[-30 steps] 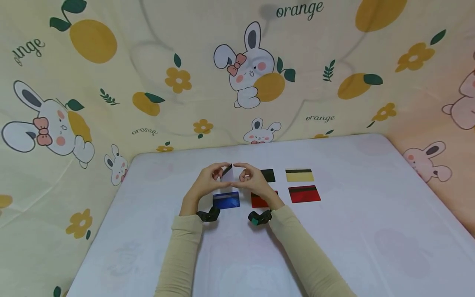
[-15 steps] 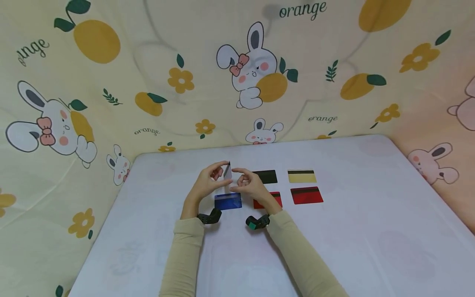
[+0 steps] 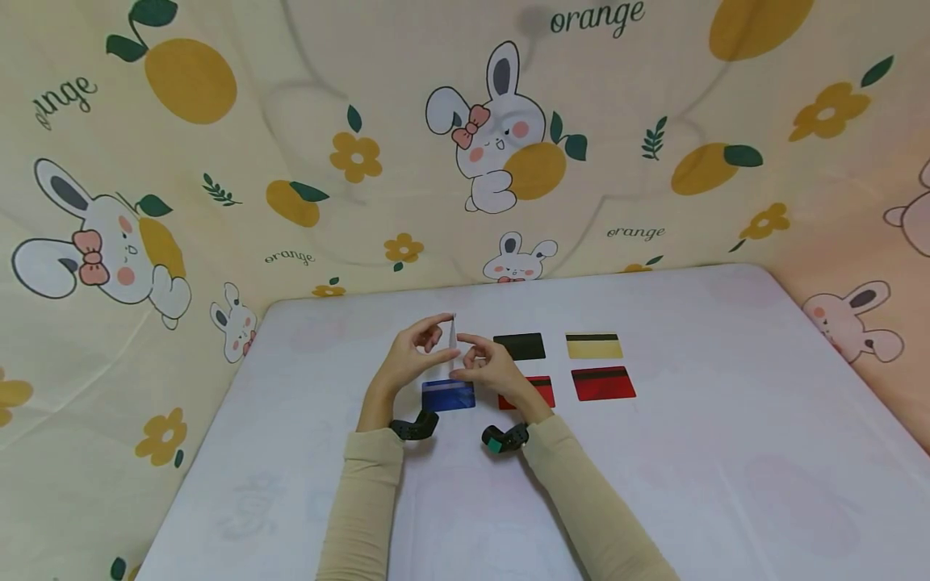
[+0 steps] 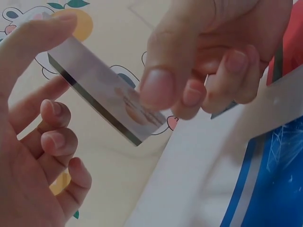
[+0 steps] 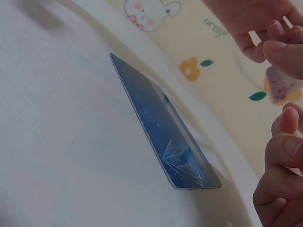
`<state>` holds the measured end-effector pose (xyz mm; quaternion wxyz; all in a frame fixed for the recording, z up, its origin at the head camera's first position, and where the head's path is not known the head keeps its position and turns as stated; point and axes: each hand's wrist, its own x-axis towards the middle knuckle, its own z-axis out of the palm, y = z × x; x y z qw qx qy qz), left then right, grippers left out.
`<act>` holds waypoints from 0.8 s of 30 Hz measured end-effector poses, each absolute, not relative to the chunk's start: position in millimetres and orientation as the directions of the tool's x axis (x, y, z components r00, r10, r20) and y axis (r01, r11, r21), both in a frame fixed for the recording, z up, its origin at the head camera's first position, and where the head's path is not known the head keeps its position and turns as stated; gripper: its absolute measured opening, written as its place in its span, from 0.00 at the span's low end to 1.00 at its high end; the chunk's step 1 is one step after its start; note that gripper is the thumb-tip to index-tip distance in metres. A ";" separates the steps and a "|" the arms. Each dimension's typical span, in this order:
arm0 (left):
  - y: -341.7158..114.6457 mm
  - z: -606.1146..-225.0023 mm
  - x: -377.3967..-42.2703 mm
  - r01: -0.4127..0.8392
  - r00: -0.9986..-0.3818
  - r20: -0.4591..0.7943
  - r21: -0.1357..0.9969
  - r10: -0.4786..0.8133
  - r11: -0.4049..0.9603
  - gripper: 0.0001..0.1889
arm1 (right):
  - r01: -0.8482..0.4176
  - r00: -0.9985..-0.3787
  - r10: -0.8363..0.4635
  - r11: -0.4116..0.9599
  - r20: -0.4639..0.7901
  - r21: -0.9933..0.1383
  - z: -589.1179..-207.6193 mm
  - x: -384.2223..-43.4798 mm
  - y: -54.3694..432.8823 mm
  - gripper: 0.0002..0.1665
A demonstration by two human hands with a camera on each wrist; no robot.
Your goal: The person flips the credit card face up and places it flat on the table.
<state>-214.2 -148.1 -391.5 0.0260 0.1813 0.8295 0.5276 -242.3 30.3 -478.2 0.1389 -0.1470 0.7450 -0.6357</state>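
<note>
Between both hands, raised over the table, is a white magnetic-stripe card (image 4: 106,90), seen nearly edge-on in the head view (image 3: 453,335). My left hand (image 3: 408,351) pinches it by thumb and index finger at one end, the other fingers curled. My right hand (image 3: 494,365) has its thumb over the card's other end in the left wrist view, with its index finger hidden there. Just below lies a blue magnetic-stripe card (image 3: 448,397), which fills the middle of the right wrist view (image 5: 165,137).
To the right lie a black card (image 3: 520,346), a gold card (image 3: 594,347) and a red card (image 3: 604,383). Another red card (image 3: 545,389) is partly behind the right hand. All rest on a white-covered table (image 3: 690,484), with a patterned cloth (image 3: 407,105) behind.
The white card has turned from showing its striped face to nearly edge-on. The right thumb and index finger have shifted down, slightly toward the body. The table cards stay where they were.
</note>
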 end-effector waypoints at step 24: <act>-158.1 -411.6 -239.8 0.304 -0.918 0.169 0.881 0.358 0.362 0.28 | -0.098 -0.918 -0.397 0.215 0.005 -0.972 -476.1 -242.9 34.7 0.30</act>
